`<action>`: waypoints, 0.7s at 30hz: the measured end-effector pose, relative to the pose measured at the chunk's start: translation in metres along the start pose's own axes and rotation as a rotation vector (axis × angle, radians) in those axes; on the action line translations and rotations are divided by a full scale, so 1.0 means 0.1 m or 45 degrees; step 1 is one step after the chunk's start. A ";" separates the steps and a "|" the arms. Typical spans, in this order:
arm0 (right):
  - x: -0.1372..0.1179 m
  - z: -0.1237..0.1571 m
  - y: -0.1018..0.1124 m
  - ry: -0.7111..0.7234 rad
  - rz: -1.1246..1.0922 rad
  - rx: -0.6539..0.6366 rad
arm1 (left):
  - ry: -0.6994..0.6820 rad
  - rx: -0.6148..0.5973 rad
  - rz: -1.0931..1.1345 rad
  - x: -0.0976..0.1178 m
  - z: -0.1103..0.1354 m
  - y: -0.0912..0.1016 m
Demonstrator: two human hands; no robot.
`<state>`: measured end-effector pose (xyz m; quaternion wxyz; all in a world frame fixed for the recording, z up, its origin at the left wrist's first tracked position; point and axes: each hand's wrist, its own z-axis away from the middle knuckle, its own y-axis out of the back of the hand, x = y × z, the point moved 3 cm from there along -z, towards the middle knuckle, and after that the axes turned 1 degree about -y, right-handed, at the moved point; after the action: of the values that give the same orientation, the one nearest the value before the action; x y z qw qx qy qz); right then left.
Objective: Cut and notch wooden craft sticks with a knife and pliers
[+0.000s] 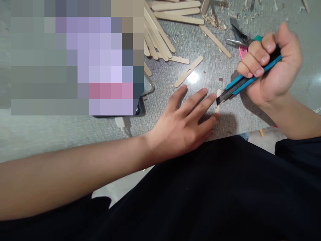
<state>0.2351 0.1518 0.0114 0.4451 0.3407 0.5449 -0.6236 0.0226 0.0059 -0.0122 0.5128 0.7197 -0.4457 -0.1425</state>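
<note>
My right hand [272, 63] is wrapped round a blue and black utility knife [247, 78], thumb up. The knife's dark blade slants down to the left, its tip on a short wooden craft stick [217, 103] near the table's front edge. My left hand [187, 118] lies flat with fingers spread, its fingertips beside and against that stick; part of the stick is hidden by the fingers. Beyond the left fingertips lies another craft stick [189, 71] with a small slot cut in its middle.
A heap of craft sticks [160, 36] lies at the far side, with wood shavings [214, 20] beside it. Pliers or cutters [240, 36] and a pink tool [242, 52] lie behind my right hand. A white cable plug [120, 123] sits left. The upper left is pixelated.
</note>
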 end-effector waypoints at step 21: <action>-0.59 0.23 0.16 0.301 0.724 -0.430 | 0.035 0.298 0.761 -0.17 -0.13 0.19</action>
<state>0.2738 0.1398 0.0632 0.5849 0.4703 0.5713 -0.3320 0.0124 0.0264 0.0054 0.4515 0.6130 -0.6438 0.0763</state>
